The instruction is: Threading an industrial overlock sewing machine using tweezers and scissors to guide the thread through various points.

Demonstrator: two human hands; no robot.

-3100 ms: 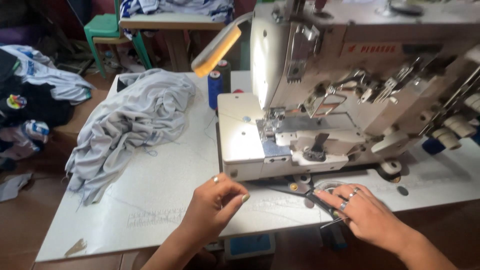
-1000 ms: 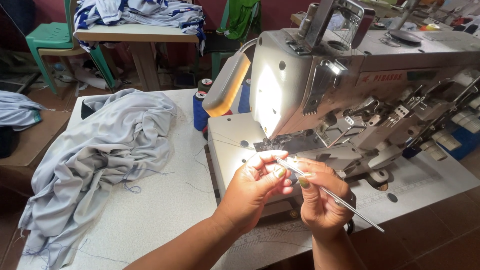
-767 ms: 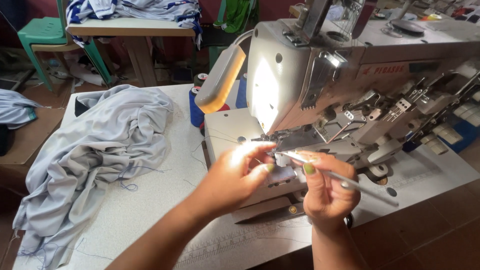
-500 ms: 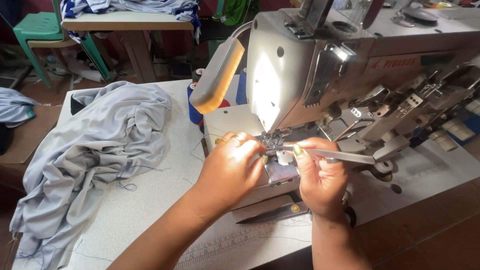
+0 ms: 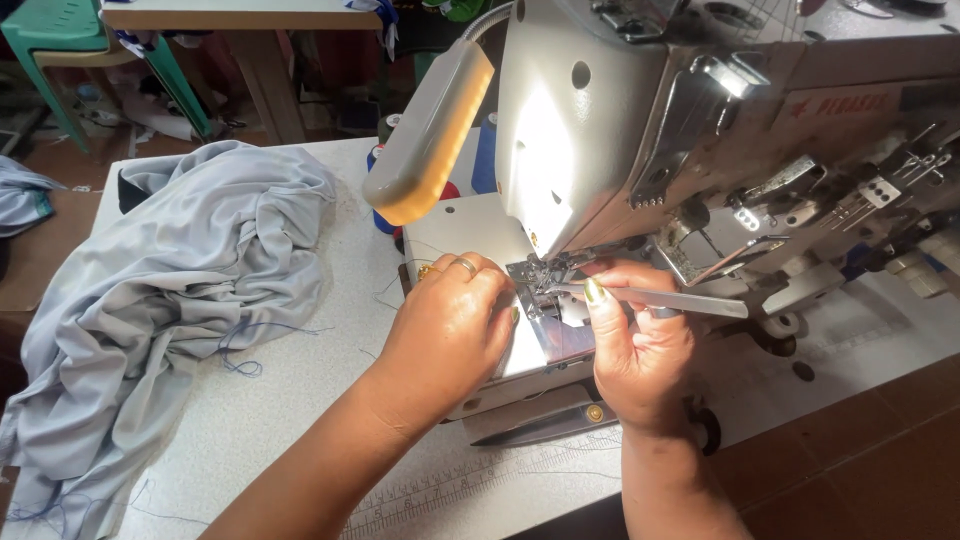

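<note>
Threading at the needle area (image 5: 545,275), centre of frame, looks like our step in hand: our right hand (image 5: 635,350) pinches the tweezers (image 5: 660,299), tips at the needles. Our left hand (image 5: 455,325) rests curled beside, holding nothing we can see. Next calls for fine steadiness. Lamp (image 5: 430,140) crowds above; grey cloth (image 5: 170,290) lies well left.

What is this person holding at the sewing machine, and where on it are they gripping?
The right hand pinches metal tweezers near their tip end, at the needle area. The left hand rests beside it; whether it holds anything cannot be told.
</note>
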